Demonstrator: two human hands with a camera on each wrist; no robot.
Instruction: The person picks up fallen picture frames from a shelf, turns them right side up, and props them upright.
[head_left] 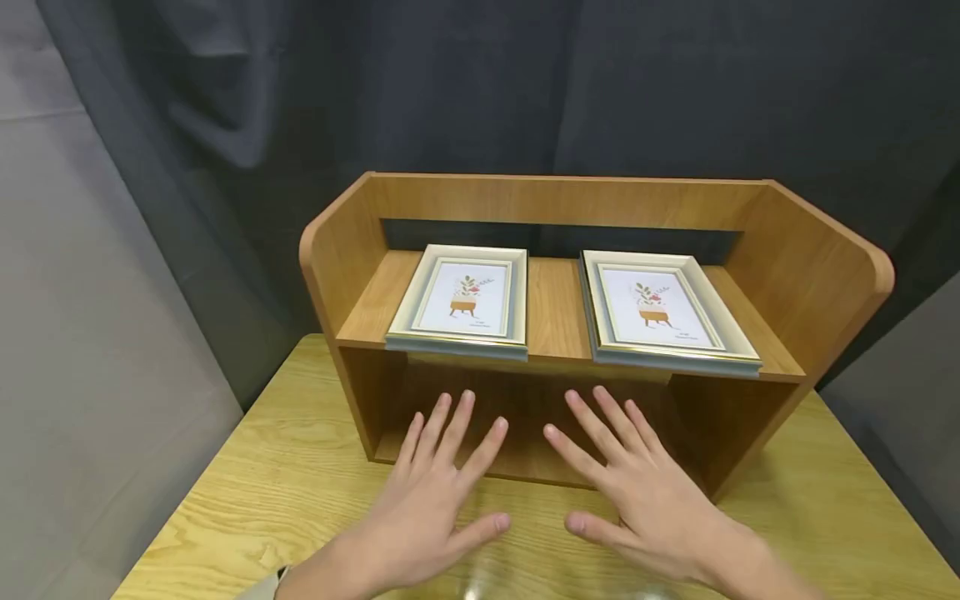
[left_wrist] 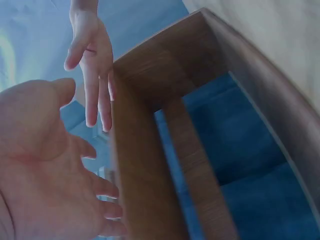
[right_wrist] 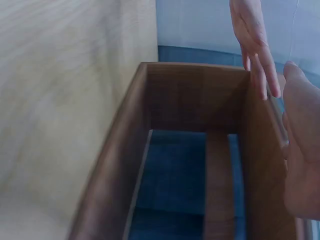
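Note:
A brown wooden shelf unit (head_left: 555, 204) stands on a light wooden table (head_left: 285, 475). Two pale picture frames lie flat on its upper shelf, one at the left (head_left: 463, 300) and one at the right (head_left: 663, 310), each showing a small plant print. My left hand (head_left: 442, 483) and right hand (head_left: 630, 483) hover side by side with fingers spread in front of the shelf's lower opening, holding nothing. In the left wrist view my left hand (left_wrist: 45, 170) is beside the shelf wall (left_wrist: 145, 165). The right wrist view shows my right hand (right_wrist: 302, 150) by the shelf (right_wrist: 195, 95).
A dark curtain (head_left: 525, 83) hangs close behind the shelf. Grey surface (head_left: 90, 333) lies beyond the table's left edge. The shelf's lower compartment is dark inside. Bare tabletop runs to the left and right of the shelf.

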